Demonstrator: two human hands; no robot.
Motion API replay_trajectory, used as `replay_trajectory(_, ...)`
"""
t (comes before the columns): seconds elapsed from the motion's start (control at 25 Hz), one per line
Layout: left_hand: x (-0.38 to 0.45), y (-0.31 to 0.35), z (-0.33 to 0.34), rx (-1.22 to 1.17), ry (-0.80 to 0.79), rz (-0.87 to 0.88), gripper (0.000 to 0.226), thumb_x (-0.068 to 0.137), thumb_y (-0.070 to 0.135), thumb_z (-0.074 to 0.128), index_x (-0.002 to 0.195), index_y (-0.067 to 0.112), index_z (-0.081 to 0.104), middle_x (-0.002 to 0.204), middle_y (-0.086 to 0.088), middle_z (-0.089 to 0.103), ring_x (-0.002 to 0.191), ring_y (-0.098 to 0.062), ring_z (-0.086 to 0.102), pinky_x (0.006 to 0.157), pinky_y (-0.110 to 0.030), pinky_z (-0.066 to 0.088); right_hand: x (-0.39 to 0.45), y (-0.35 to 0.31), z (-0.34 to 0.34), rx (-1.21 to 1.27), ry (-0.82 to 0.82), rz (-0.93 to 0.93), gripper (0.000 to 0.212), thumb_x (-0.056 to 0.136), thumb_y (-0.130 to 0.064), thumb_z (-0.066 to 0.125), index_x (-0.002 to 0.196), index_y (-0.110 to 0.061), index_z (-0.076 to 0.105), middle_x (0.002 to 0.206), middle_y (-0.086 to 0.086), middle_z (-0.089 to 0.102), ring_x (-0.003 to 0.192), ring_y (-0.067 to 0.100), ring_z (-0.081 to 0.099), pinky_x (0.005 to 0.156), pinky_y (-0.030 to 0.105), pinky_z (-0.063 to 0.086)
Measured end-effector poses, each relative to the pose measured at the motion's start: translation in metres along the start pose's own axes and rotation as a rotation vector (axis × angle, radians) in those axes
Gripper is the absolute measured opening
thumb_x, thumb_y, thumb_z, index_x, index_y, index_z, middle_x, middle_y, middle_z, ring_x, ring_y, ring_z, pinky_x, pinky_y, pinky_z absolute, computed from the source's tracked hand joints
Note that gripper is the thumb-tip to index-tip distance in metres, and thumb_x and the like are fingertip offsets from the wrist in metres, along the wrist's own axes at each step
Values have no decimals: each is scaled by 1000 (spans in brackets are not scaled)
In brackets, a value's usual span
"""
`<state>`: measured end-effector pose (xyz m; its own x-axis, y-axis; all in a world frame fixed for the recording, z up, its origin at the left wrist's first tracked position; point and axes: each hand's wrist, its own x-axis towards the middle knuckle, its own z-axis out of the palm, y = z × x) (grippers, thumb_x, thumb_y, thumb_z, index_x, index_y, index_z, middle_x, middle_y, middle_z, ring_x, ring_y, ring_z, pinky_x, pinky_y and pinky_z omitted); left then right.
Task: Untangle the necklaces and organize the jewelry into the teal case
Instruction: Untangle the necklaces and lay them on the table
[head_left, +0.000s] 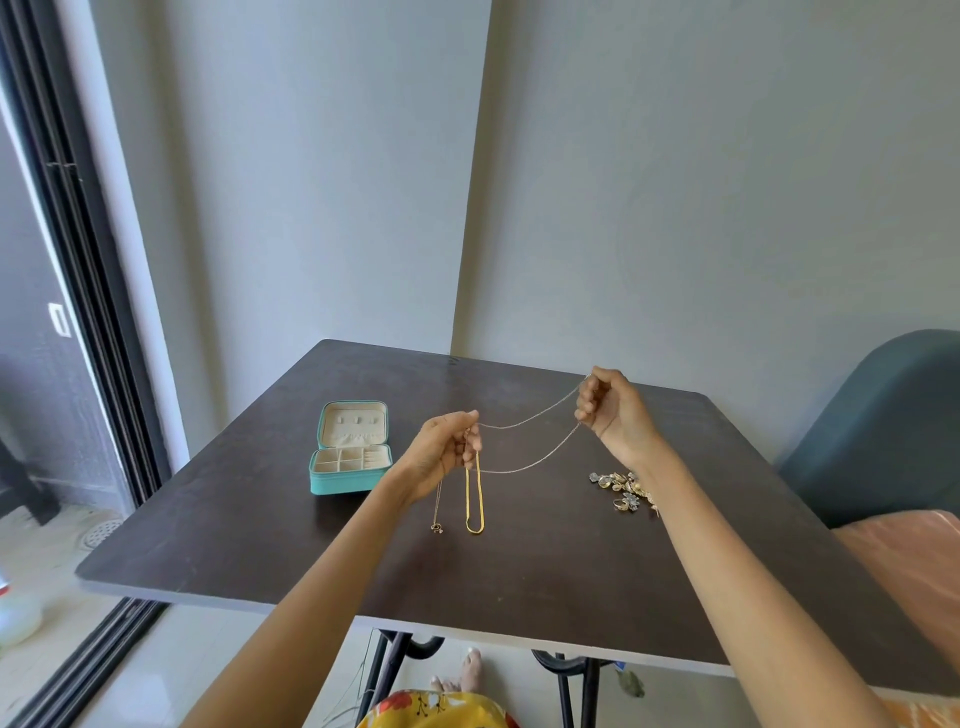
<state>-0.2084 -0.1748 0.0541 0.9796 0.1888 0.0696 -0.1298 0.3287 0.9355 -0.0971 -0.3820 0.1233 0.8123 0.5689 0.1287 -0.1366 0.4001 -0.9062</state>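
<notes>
Above the dark table (519, 571), my left hand (447, 452) pinches a bunch of necklaces. A flat gold chain (475, 499) hangs from it in a loop, and a thin chain with a small pendant (437, 526) dangles beside it. A thin silver chain (535, 441) stretches in two strands from my left hand to my right hand (610, 410), which is raised higher and pinches its other end. The teal case (349, 452) lies open at the table's left, its lid tilted back and its cream compartments showing.
A pile of earrings and rings (626, 491) lies on the table under my right forearm. A dark blue-green chair (883, 415) stands at the right. A sliding door frame (78, 312) runs along the left, walls behind.
</notes>
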Motion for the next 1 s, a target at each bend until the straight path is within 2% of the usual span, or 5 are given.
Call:
replay_trajectory(0.16,-2,4,10,55,-128,-94,31,96,23,42,71,12,54,58,-3,57,49,-13,43,51,-24,43,3,-8,29,15,-50,-15,27,90,-16,42,64,-14,52,77,7,70,55,12,58,48,21,47)
replay_trajectory(0.32,-2,5,26,175,-220,-98,38,100,28,41,69,11,57,53,3,36,49,-11,34,52,-23,39,2,-1,45,5,-130,5,19,86,-11,40,69,-13,49,81,9,70,48,10,47,40,18,35)
replay_trajectory(0.56,-1,7,24,203,40,107,39,101,22,37,65,12,47,60,0,44,54,-11,41,57,-21,38,-4,9,11,-128,69,26,22,82,-8,34,61,-15,34,65,5,39,39,6,28,34,17,18)
replay_trajectory(0.76,4,3,30,375,212,252,31,98,19,48,71,9,60,62,-3,50,60,-13,47,63,-22,41,3,14,3,-154,258,75,22,86,-9,37,64,-14,41,54,-2,42,37,6,32,33,17,22)
replay_trajectory(1.0,5,-1,17,359,237,265,15,89,10,62,92,-3,70,74,-10,64,67,-14,58,69,-24,50,13,-13,9,-291,261,-3,13,89,-16,59,77,-11,57,53,-4,45,39,5,36,37,16,28)
